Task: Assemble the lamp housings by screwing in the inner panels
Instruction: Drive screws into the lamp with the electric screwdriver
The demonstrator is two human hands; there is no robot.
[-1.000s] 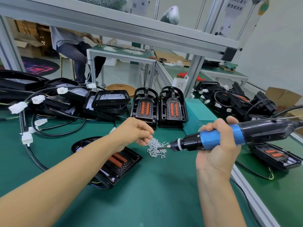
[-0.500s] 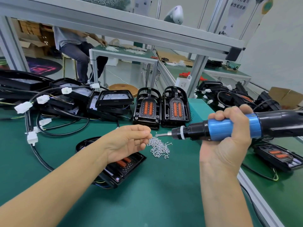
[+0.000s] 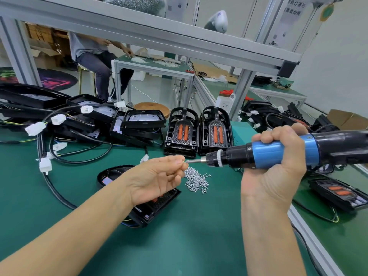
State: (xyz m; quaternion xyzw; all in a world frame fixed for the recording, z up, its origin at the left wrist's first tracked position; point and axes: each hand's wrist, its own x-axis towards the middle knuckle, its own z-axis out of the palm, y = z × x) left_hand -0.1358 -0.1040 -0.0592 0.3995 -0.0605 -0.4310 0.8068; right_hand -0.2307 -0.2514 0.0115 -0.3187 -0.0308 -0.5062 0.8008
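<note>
A white paper sign hanging at the upper right carries dark printed Chinese characters, too blurred to read. A round green and yellow tag beside it is also illegible.

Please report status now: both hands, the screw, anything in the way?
Left hand pinches small silver screw at bit tip. Right hand grips blue-and-black electric screwdriver. Black lamp housing lies under left hand.
</note>
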